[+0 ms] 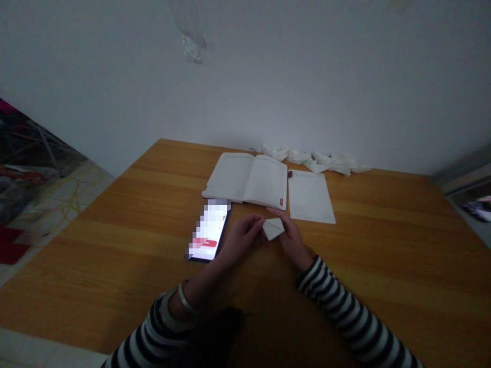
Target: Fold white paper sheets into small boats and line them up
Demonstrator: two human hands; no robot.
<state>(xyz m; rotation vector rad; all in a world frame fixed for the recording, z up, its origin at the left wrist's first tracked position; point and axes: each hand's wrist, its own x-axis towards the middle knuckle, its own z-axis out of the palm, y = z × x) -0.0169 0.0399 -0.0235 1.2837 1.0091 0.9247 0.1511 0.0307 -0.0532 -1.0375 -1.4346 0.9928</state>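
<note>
Wood-topped table [126, 214] against a pale wall [307, 76]; light dim, brightest spot the phone screen. Clear plastic [192, 48] on the wall, upper left of centre. Floor at left: red item [11, 245], yellow strands [72, 197].

Near the table's middle, both hands hold a small folded paper [273, 228], white, angular in outline, raised toward the wearer. Left hand [243, 235]: thumb and fingers pinched on its left corner. Right hand [292, 240]: fingers closed on its right side, thumb near the edge; exact finger placement behind the paper cannot be told.

Phone [209, 230]: lit, lying just left of the left hand, screen partly pixelated. Notebook [249, 179]: open, pages up, beyond the hands. Loose sheet [311, 197]: flat, just right of the notebook, dark red mark at its upper left corner. Crumpled white strip [314, 159]: along the wall edge, behind notebook and sheet. Striped sleeves on both arms; pale band [186, 299] at the left wrist.
</note>
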